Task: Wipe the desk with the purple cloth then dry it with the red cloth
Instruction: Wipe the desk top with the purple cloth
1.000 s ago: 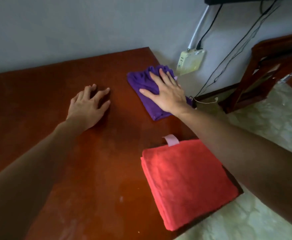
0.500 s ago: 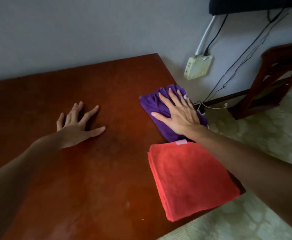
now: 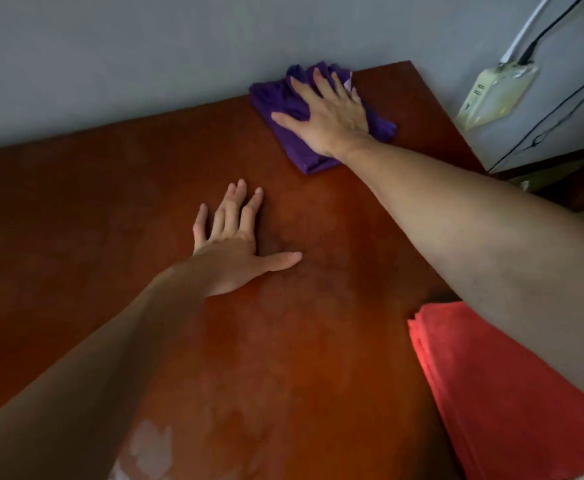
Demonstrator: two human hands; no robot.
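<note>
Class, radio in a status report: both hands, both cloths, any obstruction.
Right hand flat on crumpled purple cloth, far desk edge. Left hand flat on bare wood. Folded red cloth untouched. Nothing blocking.

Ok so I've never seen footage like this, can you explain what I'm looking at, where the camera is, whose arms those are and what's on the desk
The camera is worn on a person's head and looks forward and down, so both arms reaching in from below are the wearer's own. There is no machine here.

The brown surface is a wooden desk against a grey wall. The right hand lies flat, fingers spread, pressing a purple cloth near the far edge by the wall. The left hand rests flat on the bare wood and holds nothing. A folded red cloth lies at the near right, partly hidden under the right forearm. On the wall to the right hangs a power strip with cables.
</note>
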